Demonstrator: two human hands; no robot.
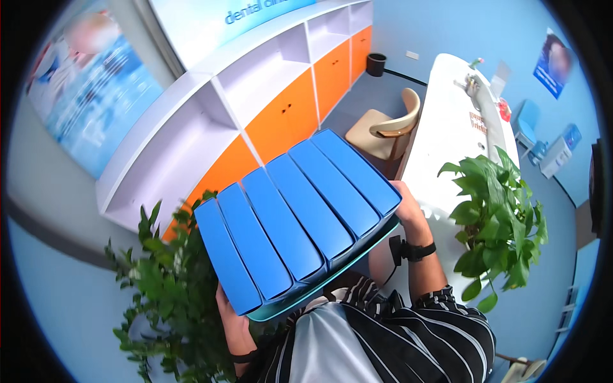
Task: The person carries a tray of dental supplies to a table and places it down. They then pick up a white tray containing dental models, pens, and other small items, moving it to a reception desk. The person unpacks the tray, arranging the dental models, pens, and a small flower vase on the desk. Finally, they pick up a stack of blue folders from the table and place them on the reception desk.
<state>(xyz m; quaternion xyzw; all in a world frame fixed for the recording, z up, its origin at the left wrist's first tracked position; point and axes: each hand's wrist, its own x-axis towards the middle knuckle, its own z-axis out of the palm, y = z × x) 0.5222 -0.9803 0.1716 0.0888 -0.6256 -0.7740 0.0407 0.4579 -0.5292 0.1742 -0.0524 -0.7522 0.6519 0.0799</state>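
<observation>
Several blue file boxes [297, 225] stand side by side in a row before my chest, in a shallow green tray or basket [282, 306] whose rim shows along their near side. My left hand [232, 306] grips the load at its lower left corner. At the right end, my right hand [406, 201] holds the other side, its fingers mostly hidden behind the boxes. A black band with a small device sits on my right wrist.
Ahead stands a long white shelf unit [268, 81] with orange doors [282, 115]. A leafy plant [167, 282] is close on the left. Rightward are a beige chair [378, 129], a white reception counter [436, 124], a potted plant [498, 215] and a black bin [376, 64].
</observation>
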